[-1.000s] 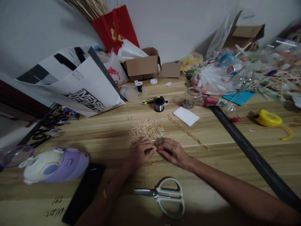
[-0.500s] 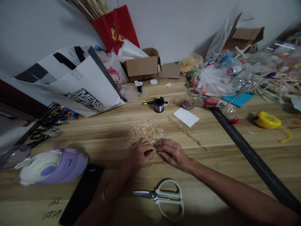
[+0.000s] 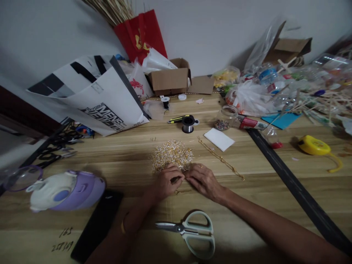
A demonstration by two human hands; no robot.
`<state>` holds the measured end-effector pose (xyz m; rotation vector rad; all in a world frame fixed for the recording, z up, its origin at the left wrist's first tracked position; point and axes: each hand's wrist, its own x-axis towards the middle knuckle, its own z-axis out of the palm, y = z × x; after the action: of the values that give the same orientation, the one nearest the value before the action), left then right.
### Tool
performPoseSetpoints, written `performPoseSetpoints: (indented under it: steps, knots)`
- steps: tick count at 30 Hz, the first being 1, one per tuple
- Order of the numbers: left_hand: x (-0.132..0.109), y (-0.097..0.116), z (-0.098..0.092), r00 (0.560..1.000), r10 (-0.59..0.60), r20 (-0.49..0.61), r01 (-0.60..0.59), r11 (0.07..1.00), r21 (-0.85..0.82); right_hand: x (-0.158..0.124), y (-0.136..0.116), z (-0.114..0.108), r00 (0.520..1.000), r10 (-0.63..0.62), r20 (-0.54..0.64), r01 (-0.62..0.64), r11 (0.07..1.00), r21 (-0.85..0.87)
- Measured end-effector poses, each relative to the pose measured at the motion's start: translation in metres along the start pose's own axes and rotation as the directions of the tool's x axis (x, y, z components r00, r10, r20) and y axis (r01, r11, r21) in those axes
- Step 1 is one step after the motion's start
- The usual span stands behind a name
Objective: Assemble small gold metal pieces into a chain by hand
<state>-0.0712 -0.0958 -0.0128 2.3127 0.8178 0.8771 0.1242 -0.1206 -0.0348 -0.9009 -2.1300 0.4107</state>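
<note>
My left hand (image 3: 169, 180) and my right hand (image 3: 205, 181) meet fingertip to fingertip at the near edge of a pile of gold and clear beaded pieces (image 3: 172, 154). Both are pinched closed; whatever lies between the fingertips is too small to make out. Just below them a short gold chain with a ring (image 3: 183, 191) lies on the wood. A longer gold chain (image 3: 221, 158) stretches out to the right of the pile. Scissors with pale green handles (image 3: 189, 231) rest nearer to me, blades pointing left.
Behind the pile are a wire spool (image 3: 188, 124), a cutter (image 3: 176, 119), a white pad (image 3: 219, 139) and a bead jar (image 3: 224, 119). At left stand a paper bag (image 3: 104, 106), a purple bottle (image 3: 68, 191) and a black phone-like object (image 3: 97, 223). A yellow tape measure (image 3: 314, 145) lies right.
The view has shifted slightly, so most table items appear a little further right. My hands stay pinched together at the pile's near edge.
</note>
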Motion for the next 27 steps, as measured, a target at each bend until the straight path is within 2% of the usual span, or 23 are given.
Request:
performPoseSetpoints:
  steps: [11, 20, 23, 27]
  knots:
    - [0.001, 0.006, -0.006, 0.999, -0.002, 0.036, 0.000, 0.999, 0.040, 0.001, -0.003, -0.002, 1.000, 0.009, 0.007, -0.009, 0.999, 0.041]
    - [0.001, 0.004, -0.004, 1.000, -0.010, 0.015, 0.009, 1.000, 0.027, 0.000, -0.003, -0.002, 1.000, 0.008, -0.008, -0.007, 0.998, 0.070]
    - [0.001, 0.000, -0.006, 0.998, -0.055, -0.012, 0.055, 0.998, 0.020, 0.000, -0.003, -0.004, 0.998, 0.062, -0.029, -0.058, 0.990, 0.127]
    - [0.000, -0.007, -0.007, 0.993, -0.082, -0.086, 0.083, 0.996, 0.012, 0.002, 0.000, -0.005, 0.972, 0.209, -0.103, -0.179, 0.953, 0.245]
